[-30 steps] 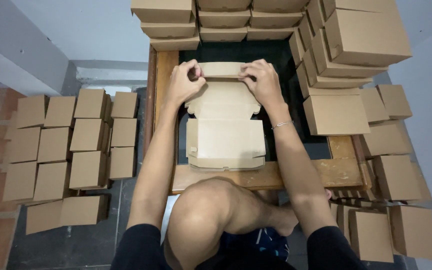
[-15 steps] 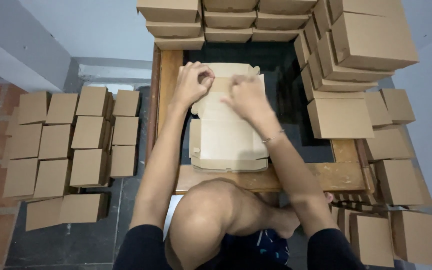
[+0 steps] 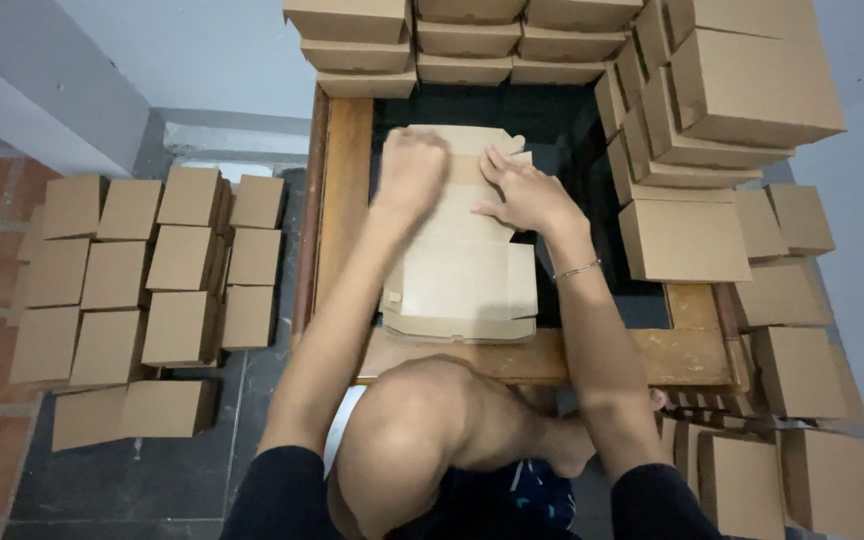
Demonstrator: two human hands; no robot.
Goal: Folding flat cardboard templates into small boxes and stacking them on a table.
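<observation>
A flat brown cardboard box blank point(image 3: 462, 270) lies on top of a small stack of blanks on the dark-topped wooden table point(image 3: 347, 180). My left hand point(image 3: 410, 170) is curled into a fist and presses on the blank's far left part. My right hand point(image 3: 522, 190) lies flat, fingers spread, on the far right part of the same blank, where a flap is folded over. A thin bracelet circles my right wrist.
Stacks of folded brown boxes point(image 3: 732, 90) crowd the table's far edge and right side. More folded boxes point(image 3: 142, 270) stand in rows on the floor to the left, and others point(image 3: 802, 420) at the right. My bent knee point(image 3: 412, 450) is under the table's near edge.
Both hands moved from gripping the far flap's corners to pressing down on the blank. The far flap has been folded toward me and now lies flatter.
</observation>
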